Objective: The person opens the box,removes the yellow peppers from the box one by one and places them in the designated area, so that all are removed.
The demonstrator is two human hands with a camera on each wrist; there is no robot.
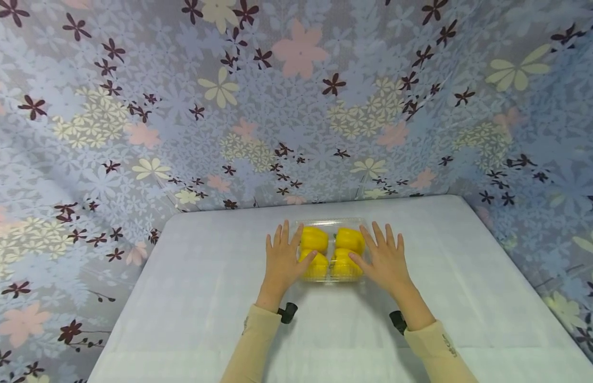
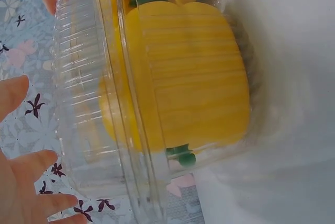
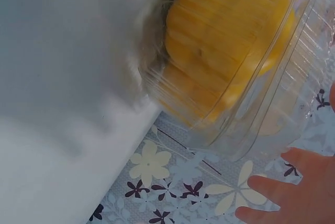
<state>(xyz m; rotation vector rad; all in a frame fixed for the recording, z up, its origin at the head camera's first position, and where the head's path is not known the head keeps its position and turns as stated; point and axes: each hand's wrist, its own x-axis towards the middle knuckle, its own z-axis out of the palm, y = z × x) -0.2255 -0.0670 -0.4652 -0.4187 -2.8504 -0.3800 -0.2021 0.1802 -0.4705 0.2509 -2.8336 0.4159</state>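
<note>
A lidded clear plastic container [image 1: 331, 223] sits on the table with several yellow bell peppers [image 1: 314, 240] inside. In the head view, my left hand [image 1: 281, 263] is at its left side and my right hand [image 1: 388, 263] at its right side. Fingers on both hands are straight and spread, with the thumbs reaching inward over the near peppers. The left wrist view shows the container's ribbed wall, a yellow pepper [image 2: 193, 77] and its green stem [image 2: 182, 156] up close. Whether the fingertips touch the plastic cannot be told.
A white cloth covers the table [image 1: 205, 298], whose far edge meets a floral curtain [image 1: 296, 122]. Black wrist cameras [image 1: 287, 313] are worn on both wrists, below light beige sleeves' cuffs [image 1: 265, 319].
</note>
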